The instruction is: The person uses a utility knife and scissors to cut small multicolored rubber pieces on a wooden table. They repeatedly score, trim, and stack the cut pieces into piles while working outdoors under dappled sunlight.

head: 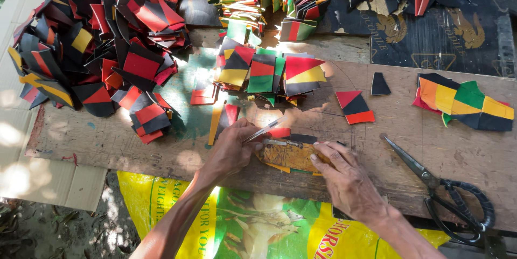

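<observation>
Two hands are seen on the wooden board [458,151], the left hand [231,148] and the right hand [344,178]. One pair of scissors [441,186] and one thin blade [264,130] are counted. The coloured cut pieces are gathered in about five heaps, too many to be counted singly.

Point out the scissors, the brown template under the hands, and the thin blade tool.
scissors [431,181]: head view, on the pivot where the blades meet the handles.
brown template [288,155]: head view, on its bare middle.
thin blade tool [265,130]: head view, mid-shaft, held by left hand [231,148].
</observation>
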